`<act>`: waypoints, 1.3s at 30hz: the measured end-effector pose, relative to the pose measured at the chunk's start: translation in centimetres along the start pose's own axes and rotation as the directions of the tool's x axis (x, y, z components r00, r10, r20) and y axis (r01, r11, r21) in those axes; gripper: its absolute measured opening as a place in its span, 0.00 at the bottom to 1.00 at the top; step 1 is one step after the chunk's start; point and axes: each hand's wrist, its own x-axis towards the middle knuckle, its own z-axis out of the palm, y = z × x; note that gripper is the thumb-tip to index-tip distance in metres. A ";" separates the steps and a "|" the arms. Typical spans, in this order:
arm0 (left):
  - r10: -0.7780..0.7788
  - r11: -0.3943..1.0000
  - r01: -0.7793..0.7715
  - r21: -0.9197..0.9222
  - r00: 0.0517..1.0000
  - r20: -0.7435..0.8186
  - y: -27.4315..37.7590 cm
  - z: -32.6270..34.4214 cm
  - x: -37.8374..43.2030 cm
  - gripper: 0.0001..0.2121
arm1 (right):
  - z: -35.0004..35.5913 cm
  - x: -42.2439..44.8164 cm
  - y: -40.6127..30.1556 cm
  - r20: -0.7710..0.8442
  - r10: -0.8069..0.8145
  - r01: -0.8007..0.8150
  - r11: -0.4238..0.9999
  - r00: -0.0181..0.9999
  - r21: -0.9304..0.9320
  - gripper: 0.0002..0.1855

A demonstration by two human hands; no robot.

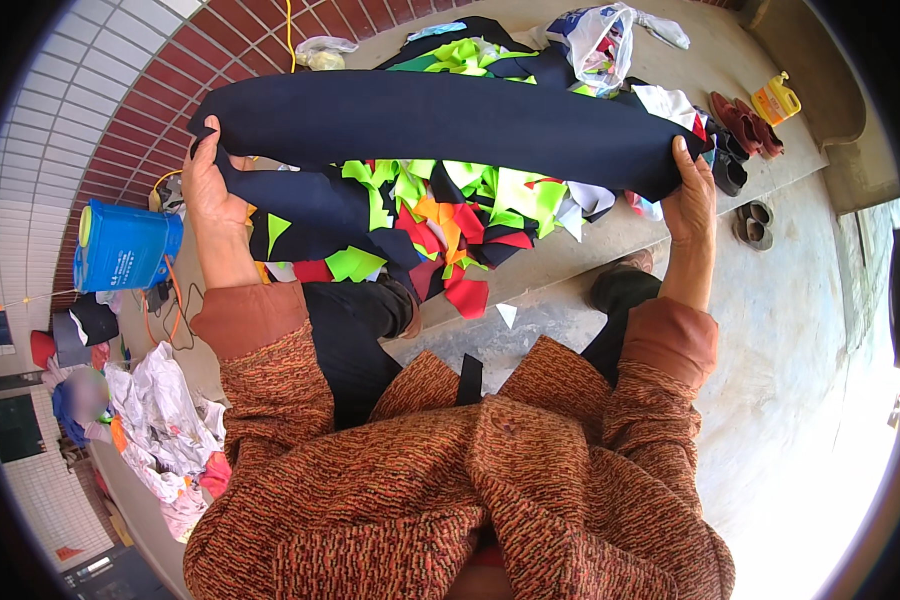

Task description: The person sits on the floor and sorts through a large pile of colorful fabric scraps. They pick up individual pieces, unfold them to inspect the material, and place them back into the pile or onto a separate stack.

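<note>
A long strip of dark navy fabric [442, 120] stretches between my two hands, held up over a heap of cloth offcuts. At its left end, my left hand [214, 180] pinches the cloth between thumb and fingers, and another dark length hangs down beside it. My right hand [691, 184] grips the other end, thumb on top and fingers behind the cloth. Below lie neon-green scraps [525, 195], red scraps [466, 298], orange scraps [441, 217] and grey-white pieces [589, 196]. The strip hides the middle of the heap.
A blue sprayer tank [131, 246] stands at left by the tiled wall. Behind the heap sits a white plastic bag [598, 52]. To the right are dark red shoes [742, 124], a yellow jug [776, 100] and sandals [754, 225]. Another person [82, 397] appears far left, near piled white cloth [161, 405].
</note>
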 end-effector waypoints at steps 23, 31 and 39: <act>0.211 0.955 -0.245 0.170 0.958 0.193 -1.5 1.9 -2.5 0.07 | -1.8 1.0 -0.5 -0.368 -0.266 0.261 0.963 0.891 -0.065 0.20; 0.202 0.949 -0.243 0.200 0.958 0.205 -1.4 2.5 -3.1 0.06 | -2.1 1.2 -0.3 -0.371 -0.247 0.246 0.968 0.895 -0.051 0.20; 0.218 0.944 -0.261 0.200 0.952 0.216 -1.6 2.9 -3.2 0.05 | -2.6 1.5 0.1 -0.391 -0.190 0.179 0.982 0.900 -0.065 0.20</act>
